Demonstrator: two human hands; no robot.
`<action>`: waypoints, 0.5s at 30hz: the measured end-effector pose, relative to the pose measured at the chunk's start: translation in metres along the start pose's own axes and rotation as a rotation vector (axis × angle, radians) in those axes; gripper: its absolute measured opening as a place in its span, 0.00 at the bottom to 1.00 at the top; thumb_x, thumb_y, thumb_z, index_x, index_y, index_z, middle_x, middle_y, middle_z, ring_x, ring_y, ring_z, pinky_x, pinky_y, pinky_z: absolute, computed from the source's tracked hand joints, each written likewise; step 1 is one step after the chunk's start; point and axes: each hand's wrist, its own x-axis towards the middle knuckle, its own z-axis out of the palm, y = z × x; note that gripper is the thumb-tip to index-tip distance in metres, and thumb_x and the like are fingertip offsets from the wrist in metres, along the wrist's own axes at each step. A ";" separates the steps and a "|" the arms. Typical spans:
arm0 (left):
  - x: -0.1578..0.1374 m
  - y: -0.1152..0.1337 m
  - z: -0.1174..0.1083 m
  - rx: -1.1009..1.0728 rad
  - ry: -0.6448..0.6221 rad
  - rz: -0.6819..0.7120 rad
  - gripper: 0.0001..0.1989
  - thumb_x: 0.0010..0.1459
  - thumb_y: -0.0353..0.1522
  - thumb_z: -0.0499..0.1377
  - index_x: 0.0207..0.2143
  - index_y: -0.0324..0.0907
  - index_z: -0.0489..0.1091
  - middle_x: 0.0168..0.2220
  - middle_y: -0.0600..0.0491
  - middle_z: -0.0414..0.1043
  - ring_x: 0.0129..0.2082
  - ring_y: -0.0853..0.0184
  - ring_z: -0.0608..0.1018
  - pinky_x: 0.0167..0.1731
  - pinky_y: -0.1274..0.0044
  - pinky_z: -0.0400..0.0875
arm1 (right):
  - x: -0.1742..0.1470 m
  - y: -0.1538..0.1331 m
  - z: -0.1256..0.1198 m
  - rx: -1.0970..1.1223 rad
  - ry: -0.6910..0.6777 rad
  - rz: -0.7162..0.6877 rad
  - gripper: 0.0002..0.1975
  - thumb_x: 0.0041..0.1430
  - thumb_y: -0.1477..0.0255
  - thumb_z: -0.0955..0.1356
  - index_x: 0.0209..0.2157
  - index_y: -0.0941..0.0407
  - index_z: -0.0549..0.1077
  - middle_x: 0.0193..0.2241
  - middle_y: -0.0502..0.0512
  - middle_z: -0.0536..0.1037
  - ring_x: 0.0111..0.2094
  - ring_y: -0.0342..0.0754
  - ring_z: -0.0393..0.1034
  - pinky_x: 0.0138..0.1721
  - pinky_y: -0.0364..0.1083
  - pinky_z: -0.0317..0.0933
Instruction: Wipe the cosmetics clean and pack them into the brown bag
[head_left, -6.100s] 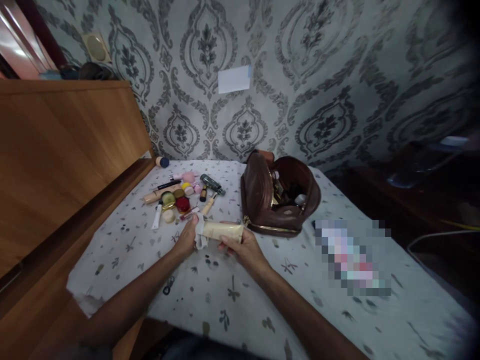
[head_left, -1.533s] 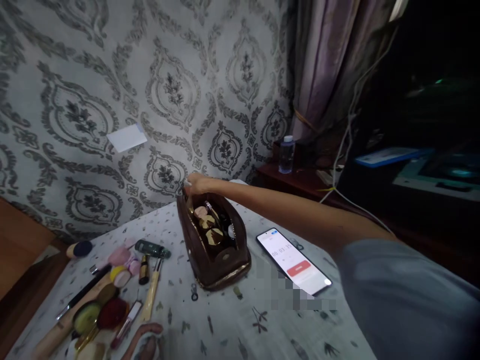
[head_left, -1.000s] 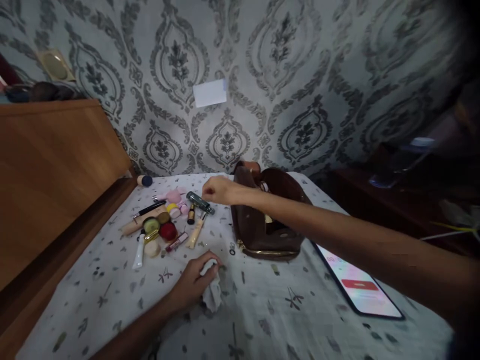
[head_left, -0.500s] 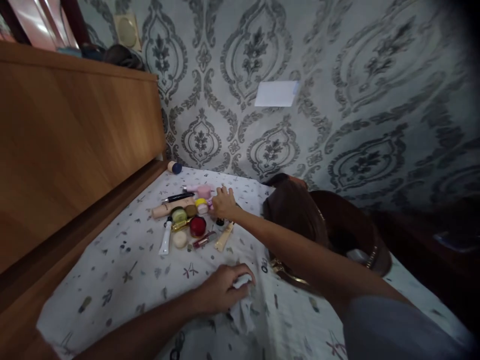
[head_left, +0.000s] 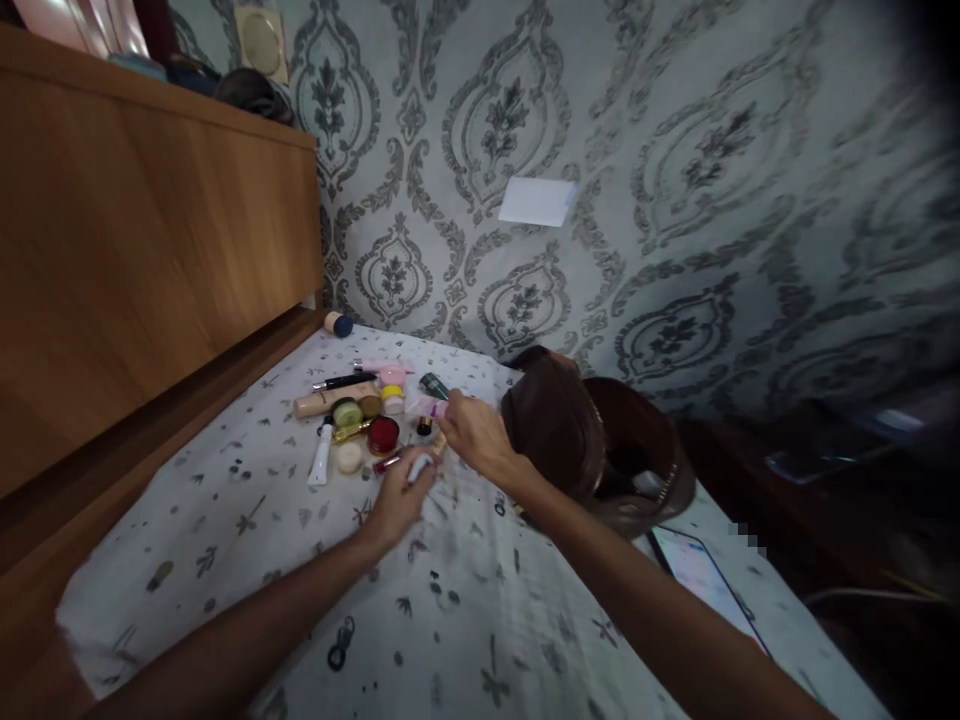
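Pink item sits pinched in the fingers of the right hand, white tissue inside the left hand.

- Crumpled white tissue or thin cloth: held bunched, partly covered, at seven o'clock from the view's centre.
- Small pink-and-lilac item: gripped, partly hidden, shape blurred, near the tissue at twelve o'clock.
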 end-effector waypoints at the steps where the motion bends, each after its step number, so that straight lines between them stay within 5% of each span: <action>1: 0.002 0.003 -0.004 0.021 0.078 0.043 0.10 0.62 0.37 0.52 0.39 0.42 0.68 0.35 0.54 0.71 0.36 0.65 0.72 0.38 0.76 0.67 | -0.016 0.005 0.002 0.092 0.032 0.021 0.12 0.66 0.67 0.61 0.45 0.60 0.69 0.34 0.60 0.79 0.35 0.52 0.73 0.33 0.45 0.56; 5: -0.001 0.018 -0.013 0.292 0.199 0.333 0.14 0.66 0.37 0.49 0.49 0.41 0.67 0.46 0.48 0.71 0.48 0.62 0.72 0.51 0.71 0.64 | -0.075 0.013 0.026 0.542 0.156 0.097 0.09 0.61 0.66 0.65 0.36 0.57 0.67 0.27 0.53 0.75 0.28 0.47 0.69 0.31 0.43 0.57; 9: -0.015 0.016 0.000 0.654 -0.088 0.589 0.18 0.68 0.37 0.49 0.55 0.40 0.67 0.48 0.44 0.71 0.49 0.58 0.70 0.51 0.67 0.62 | -0.113 0.006 0.060 1.064 0.197 0.096 0.09 0.56 0.64 0.66 0.32 0.55 0.65 0.27 0.50 0.72 0.28 0.46 0.68 0.32 0.43 0.62; 12: -0.021 0.008 0.010 0.798 -0.256 0.617 0.17 0.67 0.37 0.50 0.54 0.41 0.69 0.46 0.44 0.73 0.49 0.57 0.71 0.51 0.64 0.61 | -0.128 0.007 0.078 1.326 0.215 0.132 0.13 0.52 0.62 0.69 0.32 0.55 0.65 0.28 0.51 0.72 0.31 0.47 0.70 0.35 0.45 0.66; 15: -0.015 0.005 0.010 0.737 -0.271 0.485 0.14 0.65 0.36 0.52 0.47 0.41 0.73 0.42 0.45 0.75 0.47 0.56 0.72 0.51 0.64 0.60 | -0.139 0.013 0.087 1.454 0.225 0.192 0.18 0.48 0.58 0.73 0.34 0.55 0.68 0.30 0.52 0.74 0.34 0.48 0.71 0.38 0.47 0.68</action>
